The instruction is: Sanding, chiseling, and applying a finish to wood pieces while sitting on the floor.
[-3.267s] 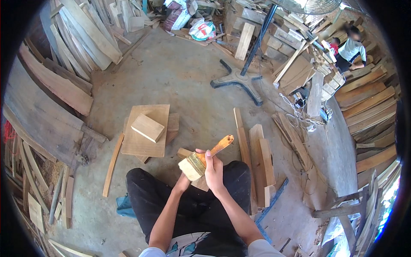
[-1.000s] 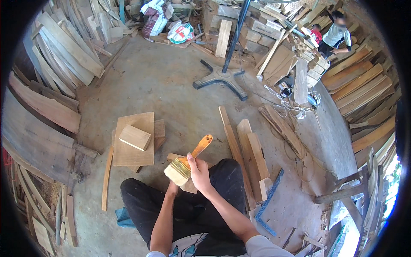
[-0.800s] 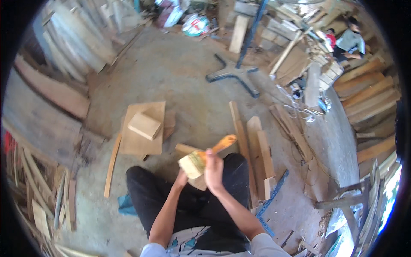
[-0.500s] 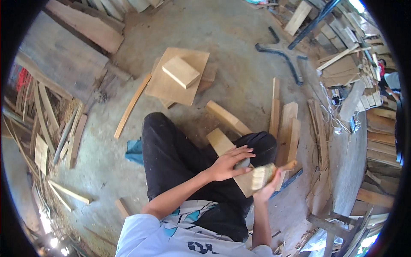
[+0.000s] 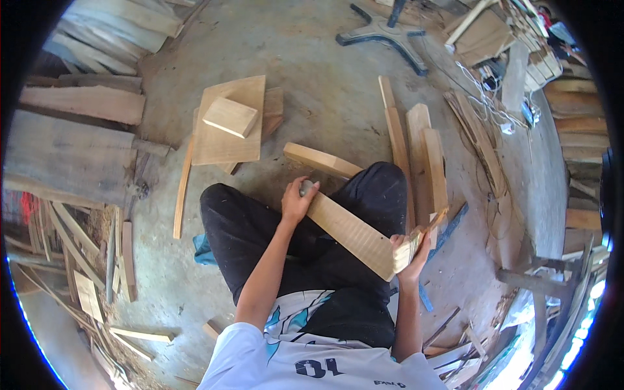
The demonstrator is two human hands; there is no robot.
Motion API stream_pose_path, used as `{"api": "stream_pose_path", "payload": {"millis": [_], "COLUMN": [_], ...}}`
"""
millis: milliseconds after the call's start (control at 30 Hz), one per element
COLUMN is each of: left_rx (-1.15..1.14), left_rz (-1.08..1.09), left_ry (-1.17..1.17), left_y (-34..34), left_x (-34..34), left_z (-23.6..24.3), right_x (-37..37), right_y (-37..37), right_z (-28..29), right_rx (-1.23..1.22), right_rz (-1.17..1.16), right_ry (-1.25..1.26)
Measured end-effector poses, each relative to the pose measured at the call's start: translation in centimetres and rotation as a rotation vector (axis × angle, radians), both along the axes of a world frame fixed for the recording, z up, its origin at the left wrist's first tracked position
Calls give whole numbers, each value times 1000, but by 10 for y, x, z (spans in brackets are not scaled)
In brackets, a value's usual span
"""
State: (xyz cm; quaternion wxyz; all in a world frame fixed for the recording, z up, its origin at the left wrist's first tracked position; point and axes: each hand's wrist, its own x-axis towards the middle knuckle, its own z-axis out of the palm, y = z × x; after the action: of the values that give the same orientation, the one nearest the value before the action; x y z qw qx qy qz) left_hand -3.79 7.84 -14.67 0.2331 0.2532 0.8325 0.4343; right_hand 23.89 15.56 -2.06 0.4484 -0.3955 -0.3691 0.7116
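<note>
A flat, pale wooden board lies slantwise across my lap. My left hand is at the board's far left end, fingers curled round a small grey rounded thing that touches the wood; its exact kind is unclear. At the near right end, my right hand grips a wide brush with pale bristles and a brown wooden handle. That hand also seems to steady the board's end.
Ahead on the floor, a wooden block rests on a square panel. A thick wooden bar lies before my knees, long planks to the right. Farther off stand a dark star-shaped base and, at left, stacked boards.
My left hand has slid with the grey thing from the board's middle to its far end. The right hand still holds the brush at the near end. The whole view has shifted.
</note>
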Motion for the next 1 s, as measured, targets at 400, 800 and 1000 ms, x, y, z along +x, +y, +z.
{"api": "stream_pose_path", "payload": {"millis": [400, 800, 1000], "left_rx": [-1, -421, -190], "left_rz": [111, 74, -333], "left_ry": [438, 732, 595], "left_y": [-94, -168, -104], "left_x": [8, 24, 52], "left_z": [175, 161, 164], "right_x": [15, -43, -35], "right_y": [5, -6, 9], "right_z": [-2, -3, -32], "right_rx": [62, -40, -191], "right_rz": [42, 196, -106], "right_ry": [187, -219, 4]}}
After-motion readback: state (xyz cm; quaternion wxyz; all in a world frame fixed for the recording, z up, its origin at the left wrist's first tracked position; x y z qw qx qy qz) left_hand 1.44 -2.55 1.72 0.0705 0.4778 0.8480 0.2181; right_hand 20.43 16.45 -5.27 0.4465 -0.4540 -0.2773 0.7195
